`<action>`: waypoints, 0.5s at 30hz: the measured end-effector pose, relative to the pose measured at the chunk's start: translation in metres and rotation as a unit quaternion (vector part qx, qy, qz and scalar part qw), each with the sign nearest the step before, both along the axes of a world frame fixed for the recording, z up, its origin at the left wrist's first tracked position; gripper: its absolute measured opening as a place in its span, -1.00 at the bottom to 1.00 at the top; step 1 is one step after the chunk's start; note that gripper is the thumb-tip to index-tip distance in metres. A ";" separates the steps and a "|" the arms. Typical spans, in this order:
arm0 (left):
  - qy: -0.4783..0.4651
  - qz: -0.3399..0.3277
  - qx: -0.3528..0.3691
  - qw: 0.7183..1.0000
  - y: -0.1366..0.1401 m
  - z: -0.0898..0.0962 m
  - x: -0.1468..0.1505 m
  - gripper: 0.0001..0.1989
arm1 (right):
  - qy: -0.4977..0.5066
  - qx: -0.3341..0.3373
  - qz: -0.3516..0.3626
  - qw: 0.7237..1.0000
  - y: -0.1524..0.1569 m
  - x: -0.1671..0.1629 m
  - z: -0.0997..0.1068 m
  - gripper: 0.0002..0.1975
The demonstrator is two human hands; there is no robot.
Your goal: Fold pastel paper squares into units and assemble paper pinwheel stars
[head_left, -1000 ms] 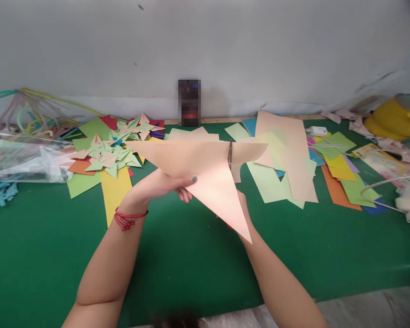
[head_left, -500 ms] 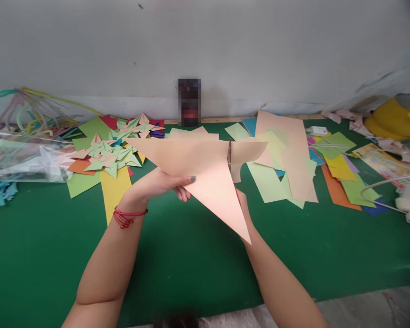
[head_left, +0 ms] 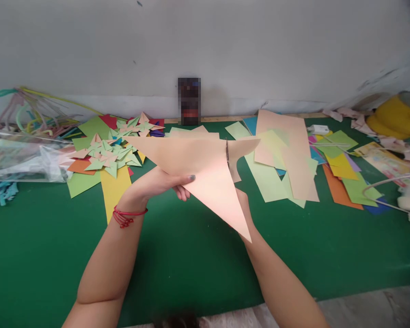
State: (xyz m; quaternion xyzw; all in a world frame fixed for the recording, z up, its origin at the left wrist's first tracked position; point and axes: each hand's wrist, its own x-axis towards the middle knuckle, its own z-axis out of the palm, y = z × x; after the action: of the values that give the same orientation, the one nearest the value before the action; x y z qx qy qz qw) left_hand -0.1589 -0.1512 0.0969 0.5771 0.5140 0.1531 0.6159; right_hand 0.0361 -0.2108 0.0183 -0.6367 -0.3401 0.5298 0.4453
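A peach sheet of paper (head_left: pixel 205 159) is held up in the air above the green table, with a long point hanging toward me. My left hand (head_left: pixel 169 182) pinches its lower left edge, thumb on top and fingers underneath. Behind the sheet on the right is my right hand (head_left: pixel 243 202), its fingers mostly hidden. A narrow dark blade of a pair of scissors (head_left: pixel 227 152) shows at a slit in the paper. To the right of the blade, a cut strip of the sheet curls away.
Folded paper stars (head_left: pixel 112 155) and coloured sheets lie at the left, near a clear plastic bag (head_left: pixel 20 157). More peach and green sheets (head_left: pixel 294 159) are at the right, beside a white charger and cable (head_left: pixel 318 130). A phone-like dark object (head_left: pixel 189 102) stands against the wall.
The scissors blade and the curled strip at the right have shifted slightly to the left. My left hand keeps its pinch on the paper.
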 end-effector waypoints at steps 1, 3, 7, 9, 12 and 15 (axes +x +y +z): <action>0.004 0.002 0.000 1.000 0.000 0.000 0.000 -0.69 | 0.001 0.004 -0.002 1.000 0.000 0.000 -0.002 -0.73; 0.010 0.001 -0.003 1.000 0.000 0.001 0.000 -0.69 | 0.006 0.018 -0.005 1.000 0.000 0.002 -0.007 -0.73; 0.007 -0.001 -0.003 1.000 0.000 0.002 -0.001 -0.70 | 0.011 0.031 0.007 0.999 0.002 0.005 -0.019 -0.73; 0.005 0.002 -0.001 1.000 0.000 0.003 -0.001 -0.70 | 0.000 0.034 0.012 0.999 0.003 0.007 -0.022 -0.71; 0.013 0.006 0.001 1.000 0.000 0.003 -0.001 -0.71 | -0.027 0.051 0.022 0.998 0.003 0.009 -0.024 -0.67; 0.015 0.006 -0.001 1.000 0.001 0.003 -0.002 -0.70 | -0.042 0.062 0.032 0.997 0.002 0.011 -0.023 -0.67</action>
State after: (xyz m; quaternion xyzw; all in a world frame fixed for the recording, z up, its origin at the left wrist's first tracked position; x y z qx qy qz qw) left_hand -0.1612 -0.1506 0.1003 0.5756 0.5270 0.1480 0.6076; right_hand 0.0466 -0.2084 -0.0043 -0.6183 -0.4106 0.4949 0.4518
